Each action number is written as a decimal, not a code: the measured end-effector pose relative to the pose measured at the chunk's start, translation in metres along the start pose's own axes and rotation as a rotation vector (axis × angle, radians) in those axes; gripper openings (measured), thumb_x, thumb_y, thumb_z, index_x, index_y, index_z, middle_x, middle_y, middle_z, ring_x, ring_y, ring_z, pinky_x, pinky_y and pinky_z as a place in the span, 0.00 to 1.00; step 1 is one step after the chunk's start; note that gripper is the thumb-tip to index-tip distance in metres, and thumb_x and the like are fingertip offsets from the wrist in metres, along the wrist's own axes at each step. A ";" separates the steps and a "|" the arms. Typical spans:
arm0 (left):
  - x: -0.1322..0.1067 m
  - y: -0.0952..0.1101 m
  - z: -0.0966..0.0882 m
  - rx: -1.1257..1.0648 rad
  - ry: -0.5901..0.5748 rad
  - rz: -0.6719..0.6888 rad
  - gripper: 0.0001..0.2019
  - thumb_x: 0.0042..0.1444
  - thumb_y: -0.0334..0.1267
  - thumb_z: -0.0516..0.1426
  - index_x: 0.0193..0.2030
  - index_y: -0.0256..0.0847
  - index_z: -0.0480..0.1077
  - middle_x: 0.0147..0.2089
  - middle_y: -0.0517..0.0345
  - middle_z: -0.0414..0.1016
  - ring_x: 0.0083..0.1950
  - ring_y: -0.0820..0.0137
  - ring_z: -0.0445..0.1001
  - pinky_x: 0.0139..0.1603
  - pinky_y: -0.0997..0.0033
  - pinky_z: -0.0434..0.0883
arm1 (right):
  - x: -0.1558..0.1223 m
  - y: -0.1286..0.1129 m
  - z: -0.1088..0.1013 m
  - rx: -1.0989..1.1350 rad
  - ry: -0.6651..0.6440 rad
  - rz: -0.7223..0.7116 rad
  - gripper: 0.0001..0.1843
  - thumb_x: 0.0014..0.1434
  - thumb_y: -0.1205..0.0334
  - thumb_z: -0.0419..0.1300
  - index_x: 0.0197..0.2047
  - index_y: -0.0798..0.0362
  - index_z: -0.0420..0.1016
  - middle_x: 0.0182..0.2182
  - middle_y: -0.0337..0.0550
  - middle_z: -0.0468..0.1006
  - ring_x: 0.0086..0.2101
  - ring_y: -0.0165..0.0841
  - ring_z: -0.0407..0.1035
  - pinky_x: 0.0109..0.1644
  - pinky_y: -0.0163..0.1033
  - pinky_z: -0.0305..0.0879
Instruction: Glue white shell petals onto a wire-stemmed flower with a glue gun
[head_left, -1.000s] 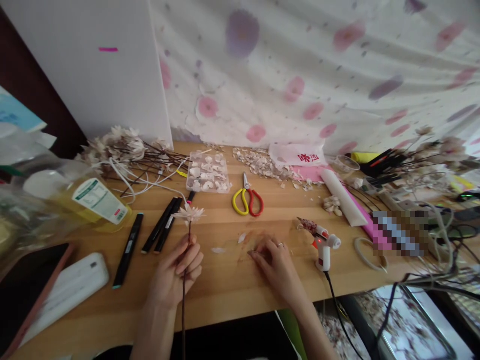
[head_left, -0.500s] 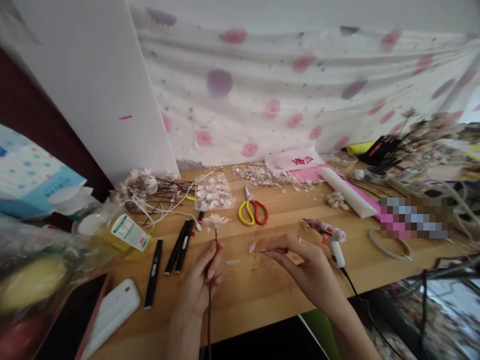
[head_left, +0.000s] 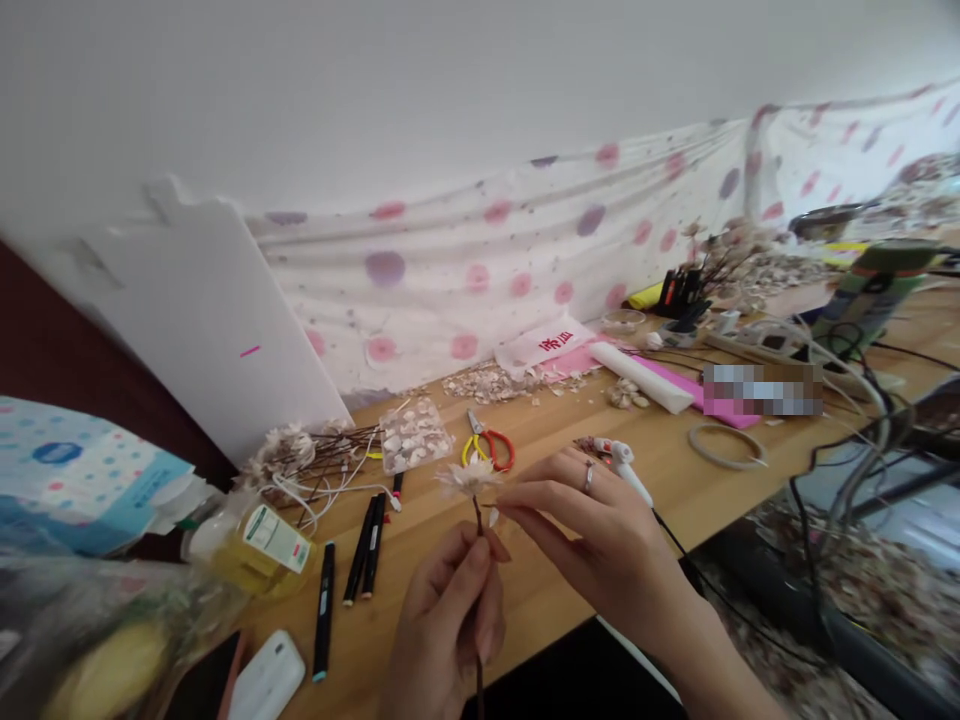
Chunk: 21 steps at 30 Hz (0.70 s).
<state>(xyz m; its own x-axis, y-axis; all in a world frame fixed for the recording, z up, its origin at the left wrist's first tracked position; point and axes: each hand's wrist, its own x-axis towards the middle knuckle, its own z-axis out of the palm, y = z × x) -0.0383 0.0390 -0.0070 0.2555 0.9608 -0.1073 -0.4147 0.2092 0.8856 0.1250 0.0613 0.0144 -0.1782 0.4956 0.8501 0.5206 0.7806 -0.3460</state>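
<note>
My left hand [head_left: 450, 615] is closed round the thin brown stem of an artificial flower [head_left: 469, 478], which stands upright with pale, thin petals spread at the top. Close beside the bloom, my right hand [head_left: 600, 525] pinches thumb and fingers together. Something small and thin shows at its fingertips, too small to make out. A pale petal [head_left: 493, 516] shows just below those fingertips, by the stem. Behind the bloom lie scissors [head_left: 501, 452] with yellow and red handles. A white glue gun [head_left: 624, 462] rests beyond my right hand, partly hidden by it.
A clear box of petals [head_left: 412, 438] sits left of the scissors, near finished flowers [head_left: 285, 452] and a white cable. Black markers [head_left: 324, 610], a yellow liquid bottle [head_left: 270, 550] and a white phone-shaped object [head_left: 268, 675] lie left. A white roll [head_left: 641, 378] lies behind right.
My right hand has moved left and up to the flower head, while my left hand brings the flower a little right. The view has turned up and to the right.
</note>
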 end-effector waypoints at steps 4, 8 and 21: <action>-0.004 -0.002 0.006 0.008 -0.082 -0.003 0.15 0.56 0.51 0.64 0.32 0.40 0.74 0.13 0.73 0.54 0.15 0.81 0.45 0.17 0.80 0.48 | -0.002 -0.004 -0.009 -0.011 0.012 0.004 0.05 0.65 0.71 0.62 0.41 0.57 0.80 0.33 0.45 0.79 0.34 0.32 0.70 0.39 0.38 0.66; -0.008 -0.002 0.015 0.017 -0.092 -0.011 0.15 0.56 0.51 0.64 0.32 0.40 0.74 0.12 0.73 0.55 0.15 0.81 0.45 0.17 0.80 0.49 | -0.002 -0.005 -0.016 -0.024 0.059 -0.014 0.04 0.64 0.72 0.63 0.41 0.57 0.79 0.33 0.44 0.80 0.34 0.31 0.70 0.42 0.38 0.66; -0.010 -0.003 0.038 0.037 -0.114 -0.026 0.15 0.56 0.50 0.65 0.31 0.40 0.74 0.12 0.73 0.54 0.15 0.82 0.44 0.17 0.81 0.50 | -0.007 -0.007 -0.036 -0.119 0.138 0.003 0.03 0.63 0.71 0.64 0.39 0.55 0.76 0.34 0.42 0.80 0.35 0.32 0.70 0.41 0.40 0.67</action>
<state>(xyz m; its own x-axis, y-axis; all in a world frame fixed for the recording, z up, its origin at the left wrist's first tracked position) -0.0068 0.0219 0.0086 0.3646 0.9277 -0.0805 -0.3746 0.2253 0.8994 0.1525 0.0388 0.0249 -0.0641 0.4344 0.8985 0.6178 0.7244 -0.3061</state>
